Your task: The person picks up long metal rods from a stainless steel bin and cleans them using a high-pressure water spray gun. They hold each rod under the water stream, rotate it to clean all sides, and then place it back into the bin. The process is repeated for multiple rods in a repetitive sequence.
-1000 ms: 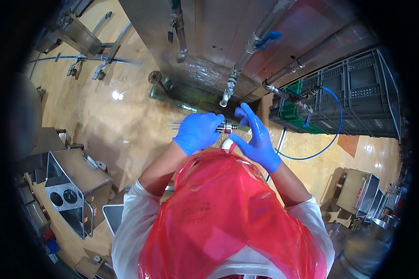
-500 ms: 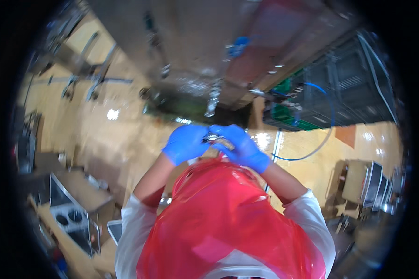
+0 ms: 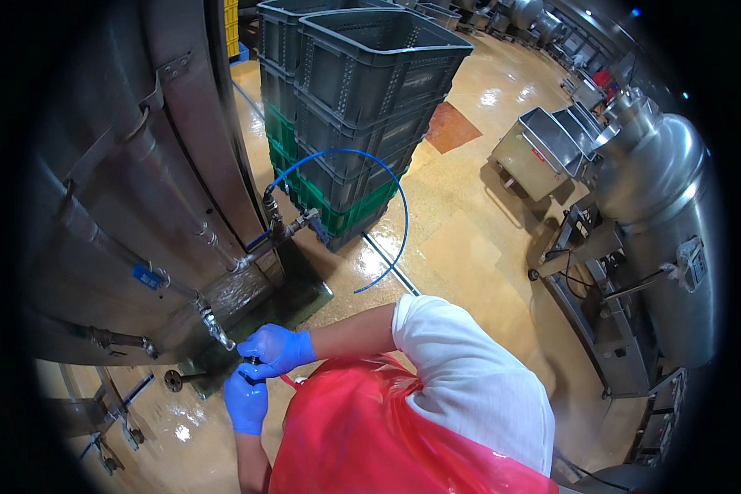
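My blue-gloved right hand (image 3: pixel 276 350) and my blue-gloved left hand (image 3: pixel 245 402) meet close in front of me, fingers closed around a small dark, shiny piece (image 3: pixel 254 361). Most of that piece is hidden by the gloves, so its kind is unclear. Just beyond my right fingertips hangs the metal tap (image 3: pixel 214 327) at the end of a pipe. I cannot tell whether the fingers touch its spout. A blue tag (image 3: pixel 146 277) is fixed on the pipe above.
Grey and green crates (image 3: pixel 362 107) stand stacked beyond the pipes. A thin blue hose (image 3: pixel 405 214) loops out from a valve (image 3: pixel 280 222). To the right are a wheeled beige tub (image 3: pixel 525 158) and a big steel machine (image 3: pixel 667 198). The floor (image 3: pixel 461 247) looks wet.
My view has swung to the right, bringing the crates and steel machine into sight. Both hands are still together around the small piece and now appear close to the tap.
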Demonstrator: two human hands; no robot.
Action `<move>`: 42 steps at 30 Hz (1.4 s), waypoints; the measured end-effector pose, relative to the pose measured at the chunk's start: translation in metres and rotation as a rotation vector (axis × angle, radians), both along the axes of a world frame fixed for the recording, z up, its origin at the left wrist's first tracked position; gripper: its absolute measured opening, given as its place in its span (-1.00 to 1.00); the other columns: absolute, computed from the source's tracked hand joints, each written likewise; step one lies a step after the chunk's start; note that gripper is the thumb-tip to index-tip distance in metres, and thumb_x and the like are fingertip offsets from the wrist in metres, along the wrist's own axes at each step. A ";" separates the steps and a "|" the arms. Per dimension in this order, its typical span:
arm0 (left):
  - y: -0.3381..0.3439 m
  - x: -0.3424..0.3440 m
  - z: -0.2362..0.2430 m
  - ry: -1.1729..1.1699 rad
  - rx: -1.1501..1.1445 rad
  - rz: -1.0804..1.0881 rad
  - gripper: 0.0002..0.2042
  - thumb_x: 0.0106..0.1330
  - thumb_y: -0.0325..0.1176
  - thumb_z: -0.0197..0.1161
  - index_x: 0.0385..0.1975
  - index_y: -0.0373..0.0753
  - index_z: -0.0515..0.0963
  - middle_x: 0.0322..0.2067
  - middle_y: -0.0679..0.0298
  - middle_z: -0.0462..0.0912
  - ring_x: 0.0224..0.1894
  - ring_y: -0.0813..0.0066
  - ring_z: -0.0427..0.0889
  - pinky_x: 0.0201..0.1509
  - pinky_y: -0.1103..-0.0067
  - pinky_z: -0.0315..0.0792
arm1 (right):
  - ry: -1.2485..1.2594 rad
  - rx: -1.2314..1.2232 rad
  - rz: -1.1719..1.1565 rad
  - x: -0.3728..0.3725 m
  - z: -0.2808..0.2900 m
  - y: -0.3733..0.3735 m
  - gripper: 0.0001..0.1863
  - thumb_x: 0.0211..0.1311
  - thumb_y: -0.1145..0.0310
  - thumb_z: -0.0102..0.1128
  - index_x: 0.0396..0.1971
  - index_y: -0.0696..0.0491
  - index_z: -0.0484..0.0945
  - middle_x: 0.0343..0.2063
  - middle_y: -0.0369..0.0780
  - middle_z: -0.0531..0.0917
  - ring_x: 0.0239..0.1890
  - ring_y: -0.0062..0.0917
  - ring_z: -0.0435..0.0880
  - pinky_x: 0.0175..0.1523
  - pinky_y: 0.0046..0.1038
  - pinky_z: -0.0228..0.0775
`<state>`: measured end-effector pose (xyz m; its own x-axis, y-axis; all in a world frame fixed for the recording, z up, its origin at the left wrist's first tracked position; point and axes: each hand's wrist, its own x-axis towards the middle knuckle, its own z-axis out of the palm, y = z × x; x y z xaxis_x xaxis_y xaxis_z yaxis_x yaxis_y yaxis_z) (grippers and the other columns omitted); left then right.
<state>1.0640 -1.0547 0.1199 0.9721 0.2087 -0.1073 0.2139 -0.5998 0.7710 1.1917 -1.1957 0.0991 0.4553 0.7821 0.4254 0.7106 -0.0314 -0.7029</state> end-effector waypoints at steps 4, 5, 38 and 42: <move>-0.017 0.011 0.031 -0.081 -0.131 0.053 -0.83 0.25 -0.47 0.25 -0.24 -0.42 0.61 -0.33 0.02 0.74 -0.26 0.43 0.69 -0.18 0.42 0.52 | 0.104 -0.170 -0.071 -0.003 0.039 -0.007 -0.53 0.21 -0.11 0.19 -0.51 0.06 0.60 -0.62 -0.03 0.62 -0.48 0.00 0.65 -0.34 -0.10 0.50; -0.018 0.014 0.050 -0.056 -0.108 0.021 -0.83 0.24 -0.47 0.26 -0.23 -0.41 0.62 -0.32 0.06 0.75 -0.25 0.44 0.69 -0.17 0.43 0.53 | 0.074 -0.192 -0.081 -0.002 0.043 -0.004 -0.52 0.21 -0.12 0.18 -0.52 0.05 0.61 -0.64 -0.05 0.61 -0.51 -0.03 0.65 -0.37 -0.11 0.49; -0.019 0.026 -0.022 0.071 -0.164 -0.112 -0.82 0.17 -0.37 0.21 -0.30 -0.27 0.66 -0.36 0.00 0.71 -0.28 0.05 0.71 -0.16 0.34 0.56 | -0.251 0.030 0.342 0.039 0.011 0.009 -0.69 0.08 0.15 0.30 -0.69 -0.01 0.48 -0.76 -0.17 0.43 -0.71 -0.24 0.51 -0.61 -0.25 0.33; -0.016 0.024 -0.023 0.085 -0.037 -0.035 -0.81 0.08 -0.33 0.28 -0.33 -0.24 0.67 -0.44 -0.04 0.68 -0.35 -0.04 0.68 -0.26 0.32 0.53 | -0.168 0.011 0.242 0.032 -0.010 0.014 -0.68 0.09 0.18 0.28 -0.72 0.02 0.47 -0.75 -0.14 0.46 -0.71 -0.21 0.51 -0.60 -0.24 0.35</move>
<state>1.0884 -1.0709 0.0967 0.9659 0.1687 -0.1967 0.2586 -0.5794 0.7729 1.2241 -1.1819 0.0894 0.1788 0.8544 0.4879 0.8030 0.1598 -0.5741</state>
